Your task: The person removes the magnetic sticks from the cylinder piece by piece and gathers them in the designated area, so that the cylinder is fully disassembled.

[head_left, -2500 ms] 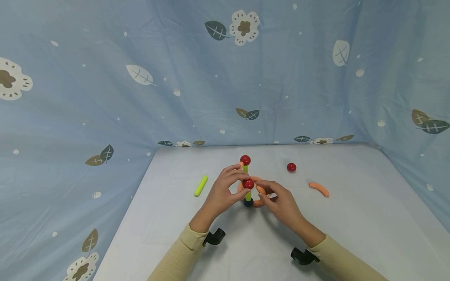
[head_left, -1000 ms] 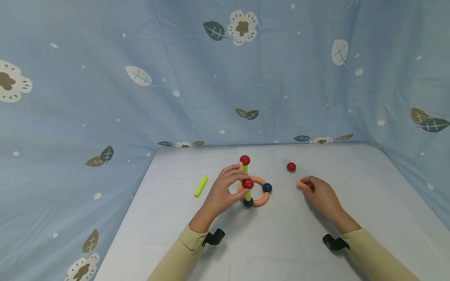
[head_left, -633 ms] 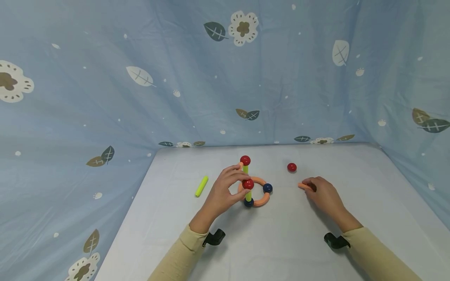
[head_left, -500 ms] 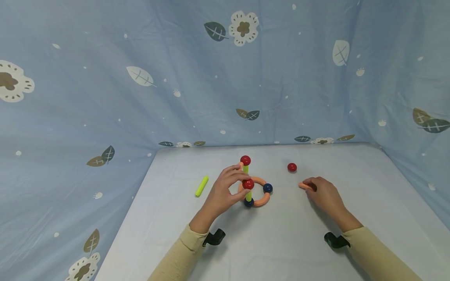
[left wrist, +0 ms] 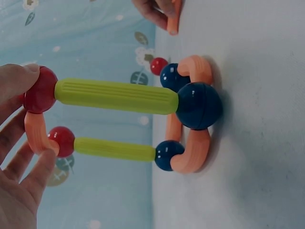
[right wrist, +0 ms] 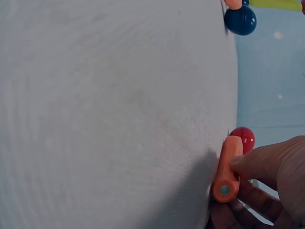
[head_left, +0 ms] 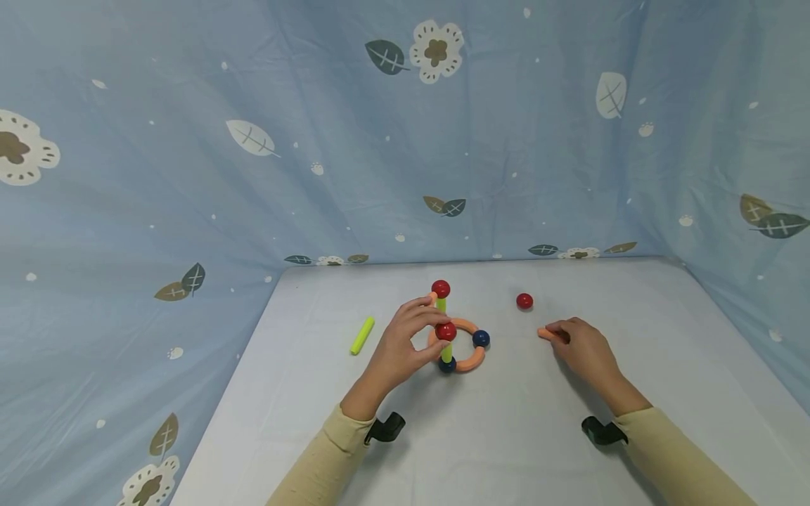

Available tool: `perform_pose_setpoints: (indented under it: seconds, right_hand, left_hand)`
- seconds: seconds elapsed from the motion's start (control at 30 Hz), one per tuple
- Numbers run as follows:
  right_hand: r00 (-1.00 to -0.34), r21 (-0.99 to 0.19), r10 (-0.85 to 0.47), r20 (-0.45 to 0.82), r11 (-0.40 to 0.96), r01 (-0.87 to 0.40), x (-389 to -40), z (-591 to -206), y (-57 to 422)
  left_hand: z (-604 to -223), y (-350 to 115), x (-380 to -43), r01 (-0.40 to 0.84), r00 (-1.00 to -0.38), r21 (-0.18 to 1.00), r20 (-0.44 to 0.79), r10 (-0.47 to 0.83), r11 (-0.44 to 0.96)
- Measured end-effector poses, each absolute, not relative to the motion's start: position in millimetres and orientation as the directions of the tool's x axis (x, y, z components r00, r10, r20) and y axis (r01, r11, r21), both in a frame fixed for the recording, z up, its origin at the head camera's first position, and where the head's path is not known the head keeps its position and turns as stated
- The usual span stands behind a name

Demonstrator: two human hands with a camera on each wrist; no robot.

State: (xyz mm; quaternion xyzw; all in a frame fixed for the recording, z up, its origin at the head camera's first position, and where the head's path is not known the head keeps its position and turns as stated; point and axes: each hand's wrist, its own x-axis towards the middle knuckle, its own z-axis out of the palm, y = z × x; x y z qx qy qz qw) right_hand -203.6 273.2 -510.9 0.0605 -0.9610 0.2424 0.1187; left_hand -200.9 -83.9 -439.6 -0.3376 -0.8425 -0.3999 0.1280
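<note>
My left hand (head_left: 401, 341) holds the near red ball (left wrist: 42, 90) at the top of a ball-and-rod structure, its thumb on the ball and other fingers by an orange curved rod (left wrist: 34, 131). Under that ball a yellow-green rod (left wrist: 116, 95) runs down to a dark blue ball (left wrist: 199, 106). A second green rod (left wrist: 114, 149) joins another red ball (left wrist: 62, 140) to a blue ball (left wrist: 169, 155). Orange curved rods and blue balls form the ring-shaped base. To the right, my right hand (head_left: 585, 355) pinches a loose orange curved rod (right wrist: 228, 155) low over the table.
A loose red ball (head_left: 524, 301) lies beyond the right hand, toward the back of the table. Left of the structure rests a loose yellow-green rod (head_left: 362, 336). A blue patterned cloth (head_left: 354, 176) hangs behind the white tabletop (head_left: 304, 422).
My right hand has left the ring's right side and moved right, taking up the orange curved rod that lay there. Over the last second it barely moves. My left hand stays on the red ball.
</note>
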Motion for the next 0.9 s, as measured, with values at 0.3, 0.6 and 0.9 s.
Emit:
perform_pose_setpoints:
  seconds: [0.3, 0.6, 0.9]
  right_hand:
    - [-0.972, -0.455, -0.062, 0.228, 0.876, -0.162, -204.5, -511.9, 272.6]
    - [-0.973, -0.462, -0.054, 0.224, 0.873, -0.155, -200.7, -507.1, 272.2]
    - [-0.940, -0.445, -0.070, 0.334, 0.867, -0.223, -195.4, -504.2, 267.6]
  left_hand:
    - [-438.8, -84.1, -200.5, 0.670, -0.741, 0.585, 0.480, 0.470, 0.457]
    - [-439.8, -83.1, -200.6, 0.668, -0.743, 0.576, 0.481, 0.466, 0.471]
    - [-440.4, -82.8, -200.6, 0.655, -0.753, 0.604, 0.471, 0.458, 0.455]
